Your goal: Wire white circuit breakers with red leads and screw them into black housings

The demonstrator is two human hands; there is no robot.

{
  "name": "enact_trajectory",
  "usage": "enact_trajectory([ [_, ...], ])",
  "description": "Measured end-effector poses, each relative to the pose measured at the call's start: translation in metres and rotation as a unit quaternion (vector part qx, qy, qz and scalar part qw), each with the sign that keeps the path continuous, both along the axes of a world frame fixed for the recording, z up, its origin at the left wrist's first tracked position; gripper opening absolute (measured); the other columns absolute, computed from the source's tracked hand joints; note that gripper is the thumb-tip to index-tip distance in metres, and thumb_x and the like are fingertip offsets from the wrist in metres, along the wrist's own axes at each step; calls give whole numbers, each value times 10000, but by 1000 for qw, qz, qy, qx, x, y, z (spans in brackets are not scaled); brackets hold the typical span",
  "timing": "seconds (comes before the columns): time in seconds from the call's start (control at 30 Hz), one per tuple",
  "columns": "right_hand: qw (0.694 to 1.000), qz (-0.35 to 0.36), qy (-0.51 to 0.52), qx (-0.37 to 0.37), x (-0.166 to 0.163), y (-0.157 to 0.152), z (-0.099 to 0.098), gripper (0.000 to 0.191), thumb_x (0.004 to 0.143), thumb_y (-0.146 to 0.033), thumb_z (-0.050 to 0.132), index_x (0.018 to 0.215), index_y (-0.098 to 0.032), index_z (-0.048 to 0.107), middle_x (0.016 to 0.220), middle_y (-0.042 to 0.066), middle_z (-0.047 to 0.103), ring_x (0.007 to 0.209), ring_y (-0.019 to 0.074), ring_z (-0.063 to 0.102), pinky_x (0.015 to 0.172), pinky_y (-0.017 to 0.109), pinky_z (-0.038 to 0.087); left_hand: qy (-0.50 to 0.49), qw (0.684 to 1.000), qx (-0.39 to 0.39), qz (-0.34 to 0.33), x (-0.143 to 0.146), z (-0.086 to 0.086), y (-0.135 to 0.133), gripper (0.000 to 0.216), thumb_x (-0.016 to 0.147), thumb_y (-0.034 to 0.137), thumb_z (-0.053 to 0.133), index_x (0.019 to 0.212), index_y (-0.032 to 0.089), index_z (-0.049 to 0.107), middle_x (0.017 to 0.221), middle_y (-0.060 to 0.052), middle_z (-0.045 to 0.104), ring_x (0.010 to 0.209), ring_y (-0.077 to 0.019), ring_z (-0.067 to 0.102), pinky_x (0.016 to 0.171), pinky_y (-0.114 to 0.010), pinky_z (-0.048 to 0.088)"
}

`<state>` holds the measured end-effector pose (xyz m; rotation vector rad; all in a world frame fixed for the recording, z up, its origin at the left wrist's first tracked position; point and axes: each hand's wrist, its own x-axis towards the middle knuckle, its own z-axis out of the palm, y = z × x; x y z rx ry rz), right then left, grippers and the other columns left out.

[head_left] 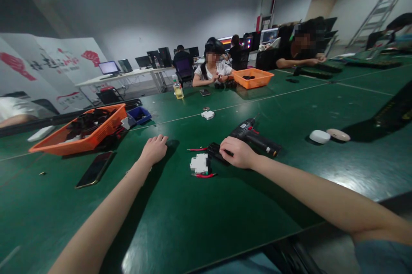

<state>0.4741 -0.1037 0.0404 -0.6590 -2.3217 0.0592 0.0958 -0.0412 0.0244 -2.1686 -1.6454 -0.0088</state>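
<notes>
My left hand (155, 149) rests palm down on the green table, holding nothing, its fingers loosely bent forward. My right hand (238, 152) is curled at the end of a black part (214, 151), whose right end it covers. Just left of that part lies a white circuit breaker (199, 163), between my two hands. One short red wire (205, 175) lies along the breaker's near side, and another red wire (197, 149) is at its far side. A black cordless drill (254, 134) lies on its side right behind my right hand.
An orange basket (80, 134) of black parts, a blue bin (140, 115) and a phone (95, 169) are at left. Farther off are another white breaker (208, 114), a bottle (177, 88) and an orange tray (253, 78) beside a seated co-worker. White earbud case (319, 136) at right.
</notes>
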Motion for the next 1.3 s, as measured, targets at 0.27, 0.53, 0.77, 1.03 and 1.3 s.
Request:
enact_trajectory([
  [0.27,1000,-9,1,-11,0,2,-3,143,947,-196,495,862,-201,610,882,87,649,851,227,574,789,399,492,-38,996,29,70,3,7,-8,394,946,308,310,1169,148,593,1102,-150,644,960,-289,644,764,-389,477],
  [0.53,1000,-9,7,-18,-2,3,-4,150,945,-201,488,871,-207,618,880,86,649,840,232,569,788,412,493,-29,992,10,121,4,8,-12,358,908,286,352,978,133,669,1047,-173,661,974,-308,638,762,-390,464],
  [0.77,1000,-5,2,-13,-3,4,-5,117,931,-175,504,856,-198,592,863,78,637,843,225,561,798,400,486,-38,989,16,140,2,6,-13,347,891,259,364,967,124,675,1036,-182,668,987,-308,638,782,-391,449],
  [1.03,1000,-7,0,-16,-5,3,-3,123,933,-179,500,852,-204,589,865,81,635,843,230,565,782,405,490,-58,984,23,164,3,6,-15,464,921,397,323,959,111,686,994,-183,681,908,-327,660,737,-399,461],
  [1.3,1000,-12,3,-27,-6,2,-3,128,934,-186,502,856,-206,602,870,82,641,851,233,572,785,411,496,-84,980,22,180,7,9,-19,598,927,523,282,979,106,706,1017,-208,676,936,-360,644,729,-422,468],
])
